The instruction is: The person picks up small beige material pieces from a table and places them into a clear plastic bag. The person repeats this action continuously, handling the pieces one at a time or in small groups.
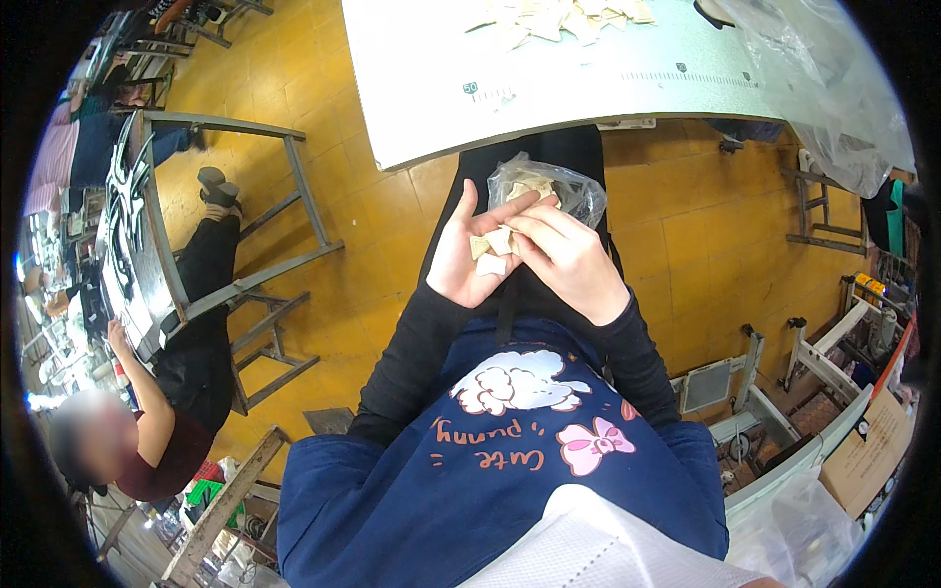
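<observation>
My left hand [463,257] is turned palm up, thumb spread away from the fingers. Several small cream pieces [499,241], flat and angular, perhaps cloth or card, lie on its palm and fingers. Over its fingertips comes my right hand [567,253], thumb and forefinger pinched at a cream piece partly hidden by the fingers. Just beyond both hands, a clear plastic bag [585,199] rests open on my lap with more such pieces [530,188] inside.
Ahead stands a pale table [421,108] with ruler marks and a loose heap of cream pieces [564,18]. Clear plastic sheeting [818,88] hangs over its right end. Left, a person [147,431] sits at a metal-framed table [157,284]. A cardboard box [867,453] is at the right.
</observation>
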The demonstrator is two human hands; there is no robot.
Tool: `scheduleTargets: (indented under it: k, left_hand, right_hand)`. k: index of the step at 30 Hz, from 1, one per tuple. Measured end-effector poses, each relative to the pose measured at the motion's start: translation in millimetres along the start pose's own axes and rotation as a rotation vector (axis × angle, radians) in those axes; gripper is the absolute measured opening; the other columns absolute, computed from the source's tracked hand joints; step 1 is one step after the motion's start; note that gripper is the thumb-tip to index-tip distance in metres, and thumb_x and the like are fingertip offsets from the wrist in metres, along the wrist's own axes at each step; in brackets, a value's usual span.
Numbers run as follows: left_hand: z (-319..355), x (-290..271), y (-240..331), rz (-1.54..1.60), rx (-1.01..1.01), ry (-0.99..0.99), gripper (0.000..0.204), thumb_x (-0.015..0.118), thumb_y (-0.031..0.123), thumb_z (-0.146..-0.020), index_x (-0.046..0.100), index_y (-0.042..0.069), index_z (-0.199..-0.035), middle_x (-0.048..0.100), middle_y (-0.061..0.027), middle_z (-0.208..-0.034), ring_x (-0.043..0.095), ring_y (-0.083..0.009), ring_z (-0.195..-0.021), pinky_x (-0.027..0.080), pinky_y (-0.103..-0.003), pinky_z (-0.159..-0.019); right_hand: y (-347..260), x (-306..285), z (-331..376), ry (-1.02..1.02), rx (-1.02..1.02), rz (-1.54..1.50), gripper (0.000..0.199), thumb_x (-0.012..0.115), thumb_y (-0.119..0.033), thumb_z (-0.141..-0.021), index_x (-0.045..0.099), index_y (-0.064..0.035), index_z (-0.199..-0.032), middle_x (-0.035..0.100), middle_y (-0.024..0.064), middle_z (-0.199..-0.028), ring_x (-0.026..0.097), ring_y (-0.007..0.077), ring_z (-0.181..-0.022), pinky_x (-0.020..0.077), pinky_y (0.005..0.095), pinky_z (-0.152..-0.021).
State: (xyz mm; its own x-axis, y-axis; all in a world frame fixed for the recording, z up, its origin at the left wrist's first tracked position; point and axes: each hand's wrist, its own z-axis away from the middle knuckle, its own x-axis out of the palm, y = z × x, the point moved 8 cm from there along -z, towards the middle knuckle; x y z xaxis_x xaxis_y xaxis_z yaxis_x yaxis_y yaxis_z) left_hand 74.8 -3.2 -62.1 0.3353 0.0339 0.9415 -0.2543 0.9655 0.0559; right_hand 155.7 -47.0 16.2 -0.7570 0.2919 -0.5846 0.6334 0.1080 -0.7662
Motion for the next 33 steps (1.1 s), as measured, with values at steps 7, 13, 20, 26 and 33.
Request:
scheduleTargets:
  k: [7, 13, 20, 26, 33]
  left_hand:
    - [0.9, 7.9, 4.5, 0.144, 0.003, -0.075, 0.084, 0.024, 0.059, -0.103, 0.023, -0.013, -0.147, 0.034, -0.0296, -0.151, 0.047, -0.0333, -0.133, 0.044, -0.041, -0.110]
    - [10.9, 9.2, 33.7, -0.061, 0.227, 0.143, 0.081, 0.028, 0.060, -0.102, 0.024, -0.005, -0.151, 0.032, -0.0210, -0.156, 0.033, -0.0277, -0.144, 0.033, -0.037, -0.115]
    - [6.3, 15.5, 17.7, -0.090, 0.150, 0.045, 0.081, 0.024, 0.060, -0.102, 0.022, -0.004, -0.152, 0.033, -0.0201, -0.155, 0.039, -0.0290, -0.140, 0.041, -0.035, -0.110]
    - [0.0, 20.0, 5.1, 0.286, 0.031, -0.060, 0.079, 0.028, 0.056, -0.103, 0.019, -0.007, -0.151, 0.027, -0.0227, -0.157, 0.036, -0.0321, -0.142, 0.035, -0.041, -0.115]
    - [5.5, 19.4, 26.0, -0.137, 0.372, 0.186, 0.073, 0.032, 0.052, -0.104, 0.029, -0.007, -0.147, 0.035, -0.0237, -0.152, 0.037, -0.0298, -0.141, 0.029, -0.038, -0.119]
  right_hand:
    - [9.9, -20.8, -3.8, 0.155, 0.206, -0.240, 0.014, 0.069, -0.001, -0.085, 0.070, 0.0023, -0.098, 0.070, 0.0122, -0.093, 0.068, 0.0224, -0.081, 0.0545, 0.0304, -0.074]
    - [19.1, -36.9, 1.8, 0.182, 0.347, -0.093, 0.022, 0.072, 0.000, -0.082, 0.072, -0.0009, -0.104, 0.069, 0.0118, -0.100, 0.066, 0.0232, -0.086, 0.0525, 0.0317, -0.076]
    - [-11.8, -1.9, -5.9, -0.012, -0.008, -0.050, 0.035, 0.075, -0.007, -0.079, 0.069, -0.0055, -0.114, 0.064, 0.0107, -0.113, 0.062, 0.0311, -0.102, 0.0511, 0.0388, -0.091]
    - [-9.3, -2.0, -7.4, 0.024, -0.132, 0.095, 0.026, 0.068, -0.007, -0.084, 0.068, -0.0035, -0.110, 0.066, 0.0099, -0.103, 0.066, 0.0290, -0.094, 0.0535, 0.0376, -0.086]
    - [23.2, -39.3, 3.5, 0.308, 0.209, -0.130, 0.013, 0.069, -0.002, -0.085, 0.070, 0.0015, -0.098, 0.069, 0.0154, -0.091, 0.069, 0.0299, -0.082, 0.0546, 0.0337, -0.073]
